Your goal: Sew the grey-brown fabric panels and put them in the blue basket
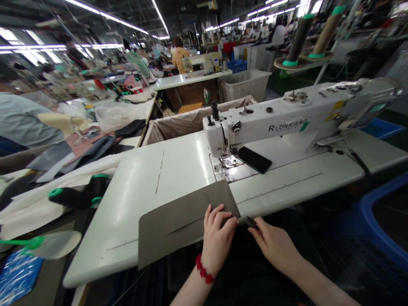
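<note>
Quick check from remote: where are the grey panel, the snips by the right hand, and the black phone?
Grey panel [181, 225]: head view, on its bare middle.
Snips [250, 222]: head view, on the dark end showing past the fingers.
Black phone [255, 159]: head view, on its face.

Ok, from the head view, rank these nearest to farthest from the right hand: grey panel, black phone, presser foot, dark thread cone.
1. Grey panel, left of the right hand, at the table edge.
2. Black phone and presser foot, too close to call, on the machine bed.
3. Dark thread cone, far side, on its stand.
</note>
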`<state>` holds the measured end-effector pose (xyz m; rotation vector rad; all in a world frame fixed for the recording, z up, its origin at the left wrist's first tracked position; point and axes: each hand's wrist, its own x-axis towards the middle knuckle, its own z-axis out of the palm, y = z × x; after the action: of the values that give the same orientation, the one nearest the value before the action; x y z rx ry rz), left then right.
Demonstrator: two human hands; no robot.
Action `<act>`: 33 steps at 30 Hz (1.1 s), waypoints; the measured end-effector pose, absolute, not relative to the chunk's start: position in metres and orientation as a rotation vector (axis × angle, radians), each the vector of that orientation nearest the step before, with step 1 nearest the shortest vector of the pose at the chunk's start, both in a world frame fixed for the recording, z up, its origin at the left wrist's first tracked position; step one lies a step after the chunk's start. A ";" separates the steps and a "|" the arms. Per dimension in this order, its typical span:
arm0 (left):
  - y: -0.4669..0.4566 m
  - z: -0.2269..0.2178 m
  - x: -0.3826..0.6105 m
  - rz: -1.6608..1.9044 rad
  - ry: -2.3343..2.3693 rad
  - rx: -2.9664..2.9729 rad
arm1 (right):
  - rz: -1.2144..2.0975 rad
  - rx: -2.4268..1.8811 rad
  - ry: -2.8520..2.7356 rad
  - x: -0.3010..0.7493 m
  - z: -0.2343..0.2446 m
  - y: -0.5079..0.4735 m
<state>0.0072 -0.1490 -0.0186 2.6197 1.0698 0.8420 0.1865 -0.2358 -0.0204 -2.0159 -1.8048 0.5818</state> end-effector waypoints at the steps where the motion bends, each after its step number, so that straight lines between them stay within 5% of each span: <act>1: -0.149 -0.017 0.007 0.842 1.066 2.596 | 0.583 -2.011 -1.811 0.185 -0.020 -0.235; 27: -0.153 -0.005 0.010 0.723 1.125 2.355 | 0.596 -1.973 -1.819 0.167 -0.017 -0.222; 33: -0.122 0.029 -0.035 0.280 0.675 2.566 | 0.568 -1.984 -1.798 0.188 -0.009 -0.224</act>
<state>-0.0351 -0.1218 0.0294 2.5661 0.6752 0.2798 0.1883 -0.2236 -0.0091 -1.9838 -1.7979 0.5680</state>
